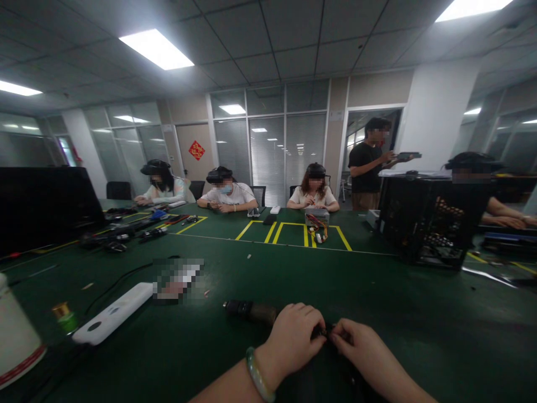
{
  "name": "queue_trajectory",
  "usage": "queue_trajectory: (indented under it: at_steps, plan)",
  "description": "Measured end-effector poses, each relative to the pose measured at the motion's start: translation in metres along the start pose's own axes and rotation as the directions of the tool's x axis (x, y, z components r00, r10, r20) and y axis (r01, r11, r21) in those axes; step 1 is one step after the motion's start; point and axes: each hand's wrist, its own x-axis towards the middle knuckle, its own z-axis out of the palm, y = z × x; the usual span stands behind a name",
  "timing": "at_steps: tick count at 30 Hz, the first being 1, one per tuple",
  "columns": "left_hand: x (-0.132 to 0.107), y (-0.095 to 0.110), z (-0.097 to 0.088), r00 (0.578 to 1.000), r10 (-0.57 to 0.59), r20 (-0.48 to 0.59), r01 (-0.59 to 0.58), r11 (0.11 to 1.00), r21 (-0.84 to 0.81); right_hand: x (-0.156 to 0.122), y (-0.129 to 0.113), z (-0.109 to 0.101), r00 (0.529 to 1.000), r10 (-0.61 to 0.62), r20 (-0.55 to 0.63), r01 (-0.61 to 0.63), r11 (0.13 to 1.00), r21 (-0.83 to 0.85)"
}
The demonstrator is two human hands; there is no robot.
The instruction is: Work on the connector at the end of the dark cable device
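My left hand (293, 336), with a pale green bangle (258, 376) on its wrist, is closed, its fingertips pinched on a small dark piece. Opposite it, my right hand (363, 347) pinches the same spot, the fingertips of the two hands almost touching. The piece is mostly covered by my fingers and too small to name. A dark rod-like thing (249, 310) with a black ribbed end lies on the green table (201, 358), running under or behind my left hand. I cannot tell whether it joins the piece I hold.
On the left are a white power-bank-like device (115, 313), a small green bottle (65, 318), a white container (17, 336) and a black monitor (46, 207). Cables and tools (138, 226) lie beyond. A black computer case (423, 218) stands right. Several people sit across; one stands.
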Motion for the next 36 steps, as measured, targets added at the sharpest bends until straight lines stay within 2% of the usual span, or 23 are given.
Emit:
queue_trajectory:
  at_steps: [12, 19, 25, 36]
  plan:
    - [0.0001, -0.0013, 0.004, 0.999, 0.023, -0.023, -0.023, 1.0, -0.018, 0.0003, -0.0009, 0.0005, 1.0, -0.02, -0.018, 0.02, 1.0, 0.005]
    - [-0.0013, 0.001, 0.0001, 0.999, 0.03, -0.013, -0.03, 1.0, -0.008, 0.001, -0.0023, 0.0005, 0.999, -0.022, -0.026, 0.022, 1.0, 0.002]
    - [-0.0018, 0.0003, 0.002, 0.998, 0.033, -0.049, -0.036, 0.998, -0.042, -0.0001, 0.0013, 0.0014, 1.0, -0.02, -0.01, 0.02, 1.0, 0.004]
    - [-0.0018, -0.0004, 0.001, 0.998, 0.039, -0.039, -0.04, 0.999, -0.036, 0.0014, 0.0006, 0.0001, 1.0, -0.013, 0.002, 0.013, 1.0, -0.002]
